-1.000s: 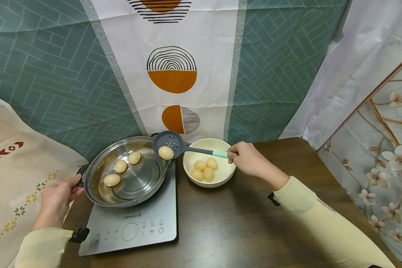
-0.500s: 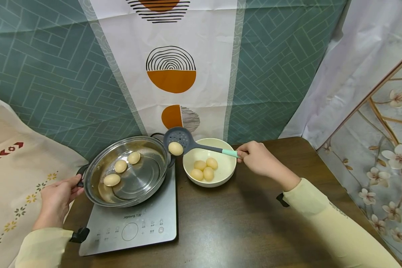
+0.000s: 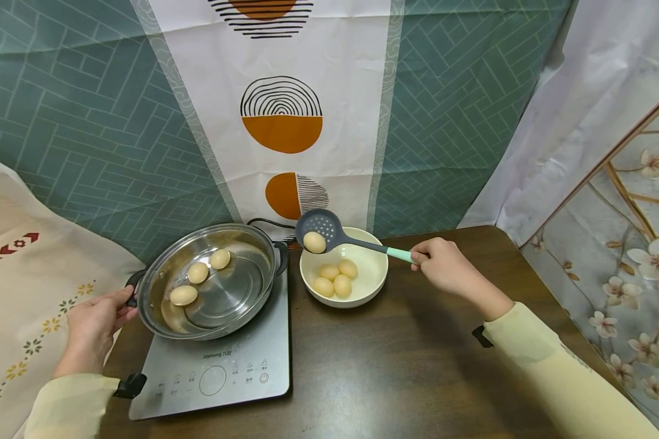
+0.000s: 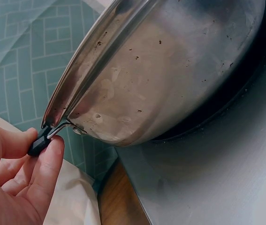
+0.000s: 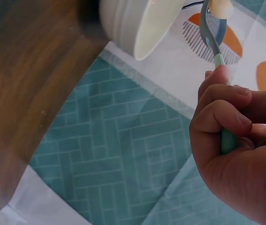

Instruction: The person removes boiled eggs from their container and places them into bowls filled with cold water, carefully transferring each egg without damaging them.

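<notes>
My right hand [image 3: 442, 263] grips the mint-green handle of a grey slotted skimmer [image 3: 329, 227], fingers curled round it in the right wrist view. One pale egg [image 3: 315, 242] rides on the skimmer's perforated head, over the far left rim of a cream bowl [image 3: 370, 277]. Several more eggs [image 3: 342, 285] lie together in that bowl. On the left, my left hand [image 3: 96, 320] pinches the black side handle [image 4: 40, 142] of a steel pan [image 3: 236, 317] between thumb and fingers. Three eggs [image 3: 198, 272] lie inside the pan.
The pan stands on a silver induction cooker [image 3: 236, 390] with touch controls, left on the dark wooden table [image 3: 362, 372]. A black cord [image 3: 269, 221] runs behind the pan. Patterned cloth [image 3: 445, 122] hangs close behind the table, with more cloth at both sides.
My right hand has moved right, carrying the skimmer and its egg from above the pan's right rim to the bowl's far left rim. The left hand and pan have stayed put.
</notes>
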A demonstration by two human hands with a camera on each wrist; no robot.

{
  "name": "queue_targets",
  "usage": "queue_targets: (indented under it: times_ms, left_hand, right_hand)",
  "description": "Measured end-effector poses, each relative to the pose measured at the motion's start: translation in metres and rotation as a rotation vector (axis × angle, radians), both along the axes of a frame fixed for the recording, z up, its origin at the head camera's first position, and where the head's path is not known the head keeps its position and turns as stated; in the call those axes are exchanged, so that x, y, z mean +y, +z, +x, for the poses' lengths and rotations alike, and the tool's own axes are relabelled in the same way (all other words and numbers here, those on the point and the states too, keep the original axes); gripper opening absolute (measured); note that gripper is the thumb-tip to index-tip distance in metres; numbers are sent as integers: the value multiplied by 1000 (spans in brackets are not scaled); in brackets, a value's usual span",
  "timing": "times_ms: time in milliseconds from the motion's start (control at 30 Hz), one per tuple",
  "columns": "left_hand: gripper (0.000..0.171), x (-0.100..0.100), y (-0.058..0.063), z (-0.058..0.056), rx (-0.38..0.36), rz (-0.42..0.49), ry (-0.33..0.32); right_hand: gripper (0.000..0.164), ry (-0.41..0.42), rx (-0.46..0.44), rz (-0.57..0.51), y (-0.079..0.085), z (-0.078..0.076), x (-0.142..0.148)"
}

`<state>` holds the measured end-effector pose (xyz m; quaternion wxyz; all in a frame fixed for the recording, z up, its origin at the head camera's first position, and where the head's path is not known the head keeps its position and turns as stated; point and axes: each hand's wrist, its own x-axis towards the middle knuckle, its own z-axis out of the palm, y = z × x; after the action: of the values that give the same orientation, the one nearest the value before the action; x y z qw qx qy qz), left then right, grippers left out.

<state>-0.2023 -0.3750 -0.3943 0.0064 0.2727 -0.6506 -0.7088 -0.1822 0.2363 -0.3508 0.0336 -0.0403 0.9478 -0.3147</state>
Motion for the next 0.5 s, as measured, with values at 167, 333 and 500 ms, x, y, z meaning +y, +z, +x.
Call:
queue_targets:
  times_ms: [167,333,500]
  left_hand:
    - [12,-1,-1,0,5,-2,-4]
    - [10,-1,-2,0,14,-2,-3]
    - [10,-1,-2,0,21,-1,0]
  right_hand:
    - [22,-20,10,26,-8,2,9]
    - [22,-32,-7,42,-16,5,17]
    - [22,-55,-19,70,-24,8,22]
